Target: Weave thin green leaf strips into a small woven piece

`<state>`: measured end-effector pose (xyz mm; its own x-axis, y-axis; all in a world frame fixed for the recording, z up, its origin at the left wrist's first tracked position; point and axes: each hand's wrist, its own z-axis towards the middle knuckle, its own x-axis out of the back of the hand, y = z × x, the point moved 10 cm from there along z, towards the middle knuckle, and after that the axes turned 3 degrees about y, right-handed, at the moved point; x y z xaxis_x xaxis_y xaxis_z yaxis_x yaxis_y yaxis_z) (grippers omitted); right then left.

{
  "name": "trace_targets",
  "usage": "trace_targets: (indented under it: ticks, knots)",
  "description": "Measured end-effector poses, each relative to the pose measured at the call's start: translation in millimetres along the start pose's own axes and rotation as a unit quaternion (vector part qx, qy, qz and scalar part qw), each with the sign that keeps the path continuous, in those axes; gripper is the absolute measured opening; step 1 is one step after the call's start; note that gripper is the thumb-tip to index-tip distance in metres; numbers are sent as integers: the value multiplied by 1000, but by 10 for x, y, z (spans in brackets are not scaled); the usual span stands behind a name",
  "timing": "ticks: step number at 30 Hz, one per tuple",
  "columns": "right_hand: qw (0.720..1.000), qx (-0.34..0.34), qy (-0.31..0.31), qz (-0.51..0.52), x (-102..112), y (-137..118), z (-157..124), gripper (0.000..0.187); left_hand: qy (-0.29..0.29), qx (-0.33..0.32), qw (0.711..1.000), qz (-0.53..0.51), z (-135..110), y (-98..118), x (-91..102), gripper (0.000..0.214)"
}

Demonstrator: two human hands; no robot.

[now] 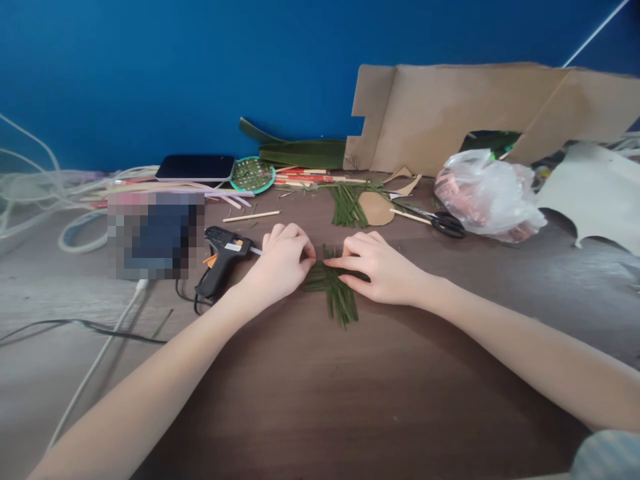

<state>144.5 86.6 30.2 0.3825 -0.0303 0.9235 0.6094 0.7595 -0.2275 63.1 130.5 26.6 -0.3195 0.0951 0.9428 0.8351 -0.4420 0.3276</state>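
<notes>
A woven cross of narrow green leaf strips (343,303) lies flat on the brown table. At its upper left edge my left hand (285,260) is closed, thumb and forefinger pinched on a strip; the exact strip end is hidden by the fingers. My right hand (377,267) rests on the right side of the weave, forefinger stretched across it and thumb apart below, covering part of the strips. Just left of my left hand is a black glue gun (223,260) with an orange trigger. Beyond my hands sits a small bundle of cut green strips (349,205).
Right of that bundle lie a cardboard disc (376,209), black-handled scissors (447,225) and a plastic bag (487,193). Cardboard (440,113) stands against the blue wall. A phone (195,168), a teal-rimmed round tray (267,185) and a white cable (100,373) are leftward.
</notes>
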Motion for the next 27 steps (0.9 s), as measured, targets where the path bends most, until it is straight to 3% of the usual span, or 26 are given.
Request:
trace_targets:
  ticks: [27]
  knots:
    - [1000, -7, -7, 0, -7, 5, 2, 30, 1, 32, 999, 27, -15, -103, 61, 14]
